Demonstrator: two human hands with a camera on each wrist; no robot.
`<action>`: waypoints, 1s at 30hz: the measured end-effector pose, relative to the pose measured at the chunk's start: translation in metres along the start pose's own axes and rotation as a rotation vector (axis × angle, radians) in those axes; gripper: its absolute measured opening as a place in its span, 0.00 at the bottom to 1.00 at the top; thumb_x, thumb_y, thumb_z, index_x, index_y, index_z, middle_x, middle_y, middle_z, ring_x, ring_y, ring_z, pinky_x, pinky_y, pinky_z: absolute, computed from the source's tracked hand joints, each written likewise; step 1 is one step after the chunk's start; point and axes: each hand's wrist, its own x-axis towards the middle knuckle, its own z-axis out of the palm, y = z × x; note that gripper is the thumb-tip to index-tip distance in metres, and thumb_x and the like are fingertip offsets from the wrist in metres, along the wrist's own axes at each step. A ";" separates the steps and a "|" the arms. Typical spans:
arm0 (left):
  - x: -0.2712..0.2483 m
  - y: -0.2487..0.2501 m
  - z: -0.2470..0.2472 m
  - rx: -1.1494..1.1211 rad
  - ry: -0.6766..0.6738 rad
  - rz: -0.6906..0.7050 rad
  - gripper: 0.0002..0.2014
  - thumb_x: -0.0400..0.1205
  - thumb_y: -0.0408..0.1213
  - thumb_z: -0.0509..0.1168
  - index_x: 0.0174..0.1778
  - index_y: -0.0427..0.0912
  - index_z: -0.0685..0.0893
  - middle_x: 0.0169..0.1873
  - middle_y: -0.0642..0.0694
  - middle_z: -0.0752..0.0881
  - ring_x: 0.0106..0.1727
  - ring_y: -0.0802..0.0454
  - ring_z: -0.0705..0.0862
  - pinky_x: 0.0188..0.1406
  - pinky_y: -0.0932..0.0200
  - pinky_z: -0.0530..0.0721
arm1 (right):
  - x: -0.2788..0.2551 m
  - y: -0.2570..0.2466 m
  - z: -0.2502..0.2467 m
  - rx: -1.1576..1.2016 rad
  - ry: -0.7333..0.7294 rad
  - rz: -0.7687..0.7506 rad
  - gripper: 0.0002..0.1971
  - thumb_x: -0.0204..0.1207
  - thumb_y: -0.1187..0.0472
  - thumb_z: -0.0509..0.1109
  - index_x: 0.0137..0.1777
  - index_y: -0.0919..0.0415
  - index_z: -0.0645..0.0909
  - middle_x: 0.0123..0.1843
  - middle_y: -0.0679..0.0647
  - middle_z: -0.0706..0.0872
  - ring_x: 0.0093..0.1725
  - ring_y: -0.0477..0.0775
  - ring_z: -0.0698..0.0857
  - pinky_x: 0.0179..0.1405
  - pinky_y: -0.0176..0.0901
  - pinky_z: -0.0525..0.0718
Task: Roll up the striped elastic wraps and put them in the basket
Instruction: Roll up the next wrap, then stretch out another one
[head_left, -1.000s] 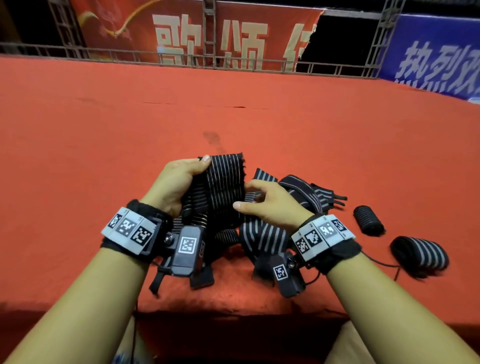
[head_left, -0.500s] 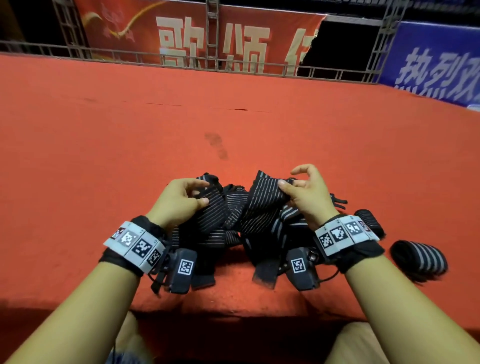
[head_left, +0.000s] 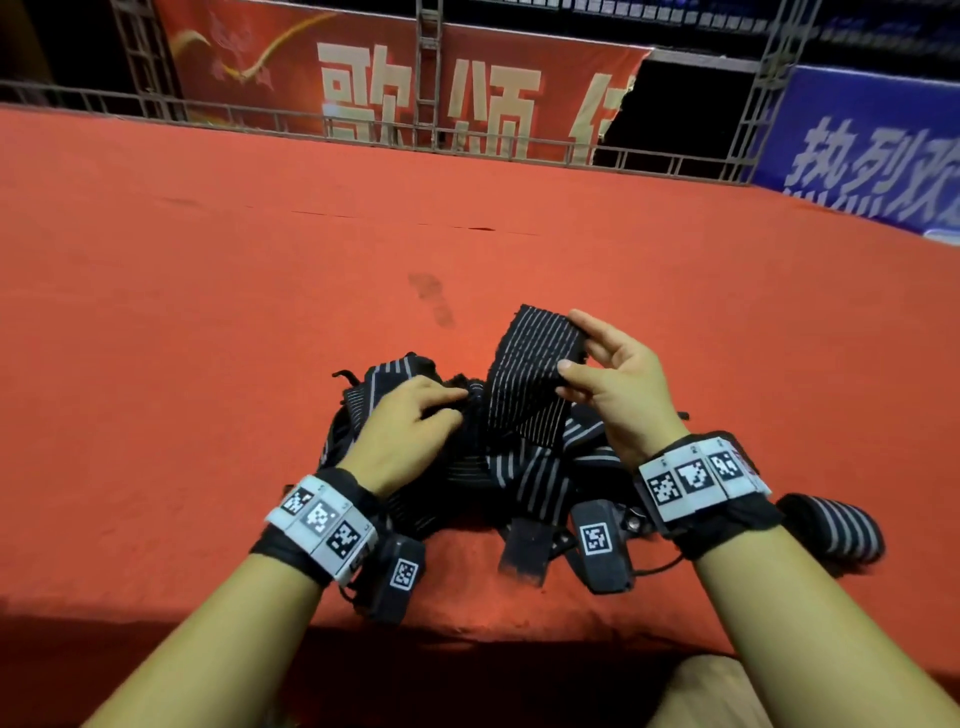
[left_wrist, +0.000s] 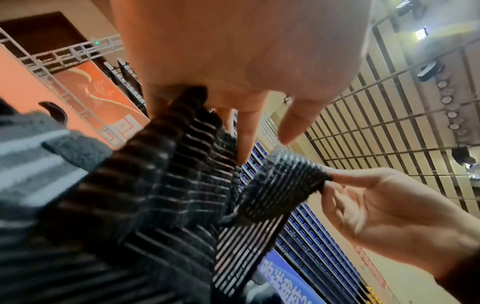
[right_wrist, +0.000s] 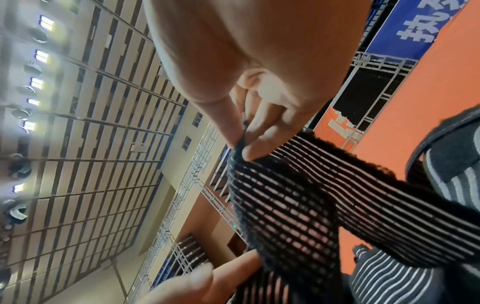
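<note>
A tangled pile of black elastic wraps with grey stripes (head_left: 519, 467) lies on the red carpet near its front edge. My right hand (head_left: 571, 343) pinches the end of one striped wrap (head_left: 524, 374) between thumb and fingers and holds it raised above the pile. The right wrist view shows that pinch (right_wrist: 241, 148) on the wrap's edge (right_wrist: 298, 195). My left hand (head_left: 441, 410) grips the same wrap lower down, on top of the pile. In the left wrist view the wrap (left_wrist: 155, 185) runs up into my left palm, two fingers (left_wrist: 249, 133) stretched out. No basket is in view.
One rolled-up striped wrap (head_left: 836, 530) lies on the carpet to the right of my right wrist. The red carpet (head_left: 260, 312) stretches far ahead to a metal railing (head_left: 415, 130) with banners behind. The carpet's front edge (head_left: 467, 629) drops off just below my wrists.
My right hand has lifted the wrap's end higher and farther right. My left hand has shifted right and down onto the middle of the pile.
</note>
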 end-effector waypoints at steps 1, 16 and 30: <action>-0.003 0.003 0.006 -0.022 -0.017 0.010 0.23 0.78 0.53 0.67 0.67 0.49 0.88 0.53 0.58 0.83 0.60 0.60 0.81 0.58 0.71 0.71 | -0.001 -0.001 0.003 0.016 -0.003 0.001 0.28 0.79 0.79 0.68 0.76 0.56 0.77 0.60 0.47 0.91 0.47 0.45 0.90 0.39 0.35 0.88; 0.013 0.003 0.054 -0.227 0.162 -0.046 0.14 0.75 0.42 0.79 0.27 0.52 0.83 0.33 0.55 0.80 0.37 0.61 0.80 0.42 0.65 0.74 | 0.000 -0.001 -0.006 0.258 -0.010 0.139 0.23 0.79 0.77 0.68 0.71 0.59 0.79 0.57 0.55 0.90 0.42 0.46 0.89 0.37 0.34 0.88; 0.020 0.017 0.019 -0.798 -0.013 -0.370 0.14 0.83 0.36 0.72 0.51 0.25 0.87 0.39 0.33 0.87 0.36 0.45 0.86 0.37 0.57 0.86 | -0.020 0.051 0.005 -0.873 -0.248 -0.516 0.29 0.63 0.67 0.74 0.66 0.49 0.80 0.62 0.47 0.76 0.64 0.52 0.79 0.64 0.44 0.81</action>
